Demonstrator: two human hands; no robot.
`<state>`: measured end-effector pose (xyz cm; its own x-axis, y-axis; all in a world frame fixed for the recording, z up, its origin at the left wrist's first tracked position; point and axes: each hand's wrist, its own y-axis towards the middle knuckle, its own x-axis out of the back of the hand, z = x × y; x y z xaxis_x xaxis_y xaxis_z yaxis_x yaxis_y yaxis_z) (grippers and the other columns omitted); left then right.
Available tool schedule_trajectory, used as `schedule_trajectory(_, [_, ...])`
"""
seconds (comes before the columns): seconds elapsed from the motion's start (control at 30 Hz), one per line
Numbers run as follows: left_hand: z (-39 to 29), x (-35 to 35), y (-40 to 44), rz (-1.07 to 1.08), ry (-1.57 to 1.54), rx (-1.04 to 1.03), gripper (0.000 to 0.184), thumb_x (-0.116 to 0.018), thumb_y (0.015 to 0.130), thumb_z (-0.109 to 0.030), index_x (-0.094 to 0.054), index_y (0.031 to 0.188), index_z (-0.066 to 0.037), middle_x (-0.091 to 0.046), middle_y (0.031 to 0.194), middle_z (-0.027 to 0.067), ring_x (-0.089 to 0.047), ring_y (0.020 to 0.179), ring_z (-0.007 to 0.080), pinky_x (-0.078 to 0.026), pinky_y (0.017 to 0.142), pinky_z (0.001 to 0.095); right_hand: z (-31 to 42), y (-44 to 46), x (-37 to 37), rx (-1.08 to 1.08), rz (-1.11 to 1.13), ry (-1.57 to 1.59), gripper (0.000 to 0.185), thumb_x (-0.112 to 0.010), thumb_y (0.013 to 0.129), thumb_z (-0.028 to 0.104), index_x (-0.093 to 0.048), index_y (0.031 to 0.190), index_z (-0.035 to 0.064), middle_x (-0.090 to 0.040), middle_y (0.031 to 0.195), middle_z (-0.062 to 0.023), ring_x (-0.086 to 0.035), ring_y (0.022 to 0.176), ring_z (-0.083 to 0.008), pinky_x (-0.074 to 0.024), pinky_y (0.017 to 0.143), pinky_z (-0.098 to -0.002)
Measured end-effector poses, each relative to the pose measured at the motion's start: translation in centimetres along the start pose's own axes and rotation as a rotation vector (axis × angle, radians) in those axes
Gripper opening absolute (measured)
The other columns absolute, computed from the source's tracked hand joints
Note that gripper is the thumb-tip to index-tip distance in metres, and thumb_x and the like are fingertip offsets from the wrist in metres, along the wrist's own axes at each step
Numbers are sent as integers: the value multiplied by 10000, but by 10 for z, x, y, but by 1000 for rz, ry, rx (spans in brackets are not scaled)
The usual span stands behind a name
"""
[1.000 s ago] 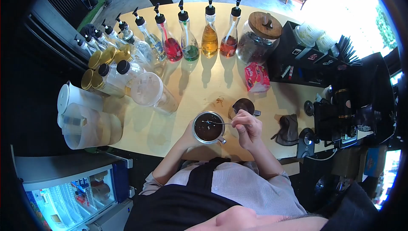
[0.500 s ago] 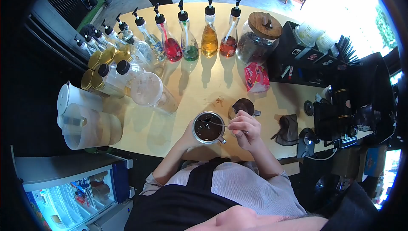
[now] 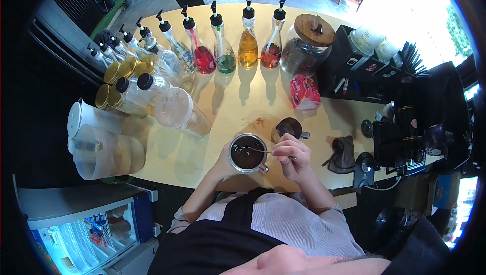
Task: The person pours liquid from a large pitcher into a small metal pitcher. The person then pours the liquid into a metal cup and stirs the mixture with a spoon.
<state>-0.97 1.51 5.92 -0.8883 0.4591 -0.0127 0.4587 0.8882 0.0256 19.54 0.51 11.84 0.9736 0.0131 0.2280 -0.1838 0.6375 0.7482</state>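
A metal mug (image 3: 234, 165) with a side handle stands near the table's front edge, with dark liquid inside and light glints on its surface. My left hand (image 3: 226, 164) is wrapped around the mug's left side; some of its fingers are hidden behind it. Pinched in my right hand (image 3: 294, 157) is a thin metal spoon (image 3: 262, 151), which reaches over the rim with its tip in the liquid. Just beyond my right fingers is a second metal cup (image 3: 290, 127), dark inside, with its handle pointing right.
Pump bottles of coloured syrup (image 3: 204, 58) line the far edge. On the left stand a lidded tub (image 3: 173, 109) and plastic pitchers (image 3: 104, 153). A red packet (image 3: 305, 92), a wooden-lidded jar (image 3: 302, 54), a dark cloth (image 3: 341, 154) and a black organizer (image 3: 349, 62) are on the right.
The spoon's tip has shifted a little left in the dark liquid, and the glints on the surface have changed. Both hands keep nearly the same place and grip.
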Motion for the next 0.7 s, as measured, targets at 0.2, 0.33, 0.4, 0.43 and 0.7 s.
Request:
schedule_trajectory(0.2, [2,0,1,-4,7,-17,658,-875,569,-102,-580,1156,-55,-637,1123,66,-611,1016,162,-488,913,333,1,3,-2,2,-1,-24,230,-573,942,230,-592,866,13,-624,713,-107,-534,565,-218,-431,529,-312])
schedule_trajectory(0.33, [6,1,2,-1,19,-45,662,-880,554,-111,-587,1145,-56,-641,1112,66,-613,1014,164,-488,915,337,0,2,1,-15,-9,-30,221,-579,938,222,-594,867,13,-627,718,-106,-542,575,-221,-433,538,-313])
schedule_trajectory(0.4, [8,1,2,2,4,-38,663,-881,552,-112,-589,1144,-55,-642,1113,67,-614,1016,166,-487,917,338,-2,3,3,-22,-11,-38,167,-613,901,175,-604,864,13,-631,732,-101,-546,594,-226,-433,551,-310])
schedule_trajectory(0.43, [9,1,2,4,-12,-32,664,-882,550,-112,-590,1144,-55,-643,1115,69,-614,1019,167,-487,919,339,-2,3,3,-29,-14,-47,121,-647,865,128,-614,861,12,-635,745,-95,-551,613,-230,-432,564,-308])
schedule_trajectory(0.7, [5,0,2,-2,-53,-14,673,-885,543,-118,-592,1147,-57,-647,1112,70,-618,1022,169,-485,925,344,-2,0,4,-55,-21,-29,120,-645,867,128,-615,861,12,-632,745,-93,-546,615,-229,-433,570,-311])
